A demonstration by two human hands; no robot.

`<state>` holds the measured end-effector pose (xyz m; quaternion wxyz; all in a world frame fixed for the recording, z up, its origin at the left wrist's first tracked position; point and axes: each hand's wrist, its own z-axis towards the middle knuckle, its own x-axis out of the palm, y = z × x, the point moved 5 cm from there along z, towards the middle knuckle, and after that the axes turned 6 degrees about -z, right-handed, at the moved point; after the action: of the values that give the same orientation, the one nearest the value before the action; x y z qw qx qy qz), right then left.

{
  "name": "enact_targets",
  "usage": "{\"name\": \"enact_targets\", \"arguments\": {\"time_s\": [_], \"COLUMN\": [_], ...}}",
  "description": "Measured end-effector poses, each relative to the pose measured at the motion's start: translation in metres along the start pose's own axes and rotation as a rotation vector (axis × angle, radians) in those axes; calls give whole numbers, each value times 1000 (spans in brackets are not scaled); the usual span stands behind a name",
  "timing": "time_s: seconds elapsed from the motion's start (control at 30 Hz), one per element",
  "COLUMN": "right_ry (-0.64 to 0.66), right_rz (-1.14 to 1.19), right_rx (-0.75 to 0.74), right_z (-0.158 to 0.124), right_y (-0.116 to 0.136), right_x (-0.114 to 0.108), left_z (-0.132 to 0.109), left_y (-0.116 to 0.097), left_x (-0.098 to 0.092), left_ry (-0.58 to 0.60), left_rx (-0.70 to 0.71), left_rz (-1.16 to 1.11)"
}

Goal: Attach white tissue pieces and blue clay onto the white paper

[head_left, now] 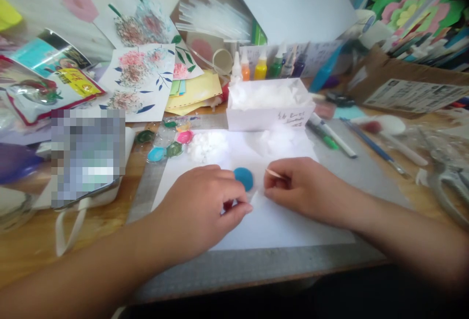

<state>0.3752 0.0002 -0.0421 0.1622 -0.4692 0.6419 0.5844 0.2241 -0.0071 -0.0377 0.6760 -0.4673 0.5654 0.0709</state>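
My left hand [216, 197] hovers over a white sheet of paper [293, 226], thumb and forefinger pinched together. Whatever lies between those fingertips is too small and blurred to name. Closed around a thin pale stick [275, 174], my right hand [293, 182] rests at the right side of the sheet. Between the two hands is a flat, round blue disc [244, 179], partly behind my left fingers. A fluffy white clump [208, 147], like cotton, lies behind my left hand. A second white clump [276, 140] sits behind the right one.
A white paper box [271, 116] of fluffy white material stands behind the sheet. Left of it are small round paint pots [168, 138] and a phone [88, 162]. Pens [331, 136], a paintbrush [377, 148] and scissors [452, 187] lie right. Paint bottles [261, 67] line the back.
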Motion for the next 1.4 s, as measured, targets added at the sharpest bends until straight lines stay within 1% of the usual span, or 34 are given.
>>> {"name": "enact_targets", "arguments": {"time_s": [0.2,0.27,0.33,0.4,0.5,0.57,0.6,0.67,0.73,0.8,0.93,1.1,1.27,1.4], "right_ry": [-104,-115,-135,-186,-324,-379,-383,-348,-330,-339,-321,-281,-305,-339], "right_rz": [-201,-226,-219,-157,49,156,182,191,159,98,17,34,48,16], "right_rx": [23,29,-1,-77,-235,-294,-316,-367,-437,-477,-492,-555,-605,-651], "right_z": [5,6,6,4,-7,-16,-20,-25,-29,-29,-26,-26,-26,-26], "right_y": [1,1,2,4,8,9,9,11,13,12,5,3,5,6], "right_x": [6,8,7,1,-17,-26,-28,-25,-18,-11,0,4,6,8], "left_z": [2,3,4,5,5,5,5,5,6,7,8,7,7,6], "left_y": [0,0,1,2,2,1,0,-1,0,0,2,3,3,3], "left_x": [-1,0,1,2,4,4,4,4,3,2,2,3,3,3], "left_ry": [-20,-42,-60,-70,-69,-69,-72,-80,-85,-84,-83,-77,-73,-68], "left_rx": [-56,-71,-78,-75,-72,-63,-56,-48,-50,-61,-73,-88,-88,-87], "left_rz": [135,161,186,208,231,250,259,272,277,280,274,272,267,262]}}
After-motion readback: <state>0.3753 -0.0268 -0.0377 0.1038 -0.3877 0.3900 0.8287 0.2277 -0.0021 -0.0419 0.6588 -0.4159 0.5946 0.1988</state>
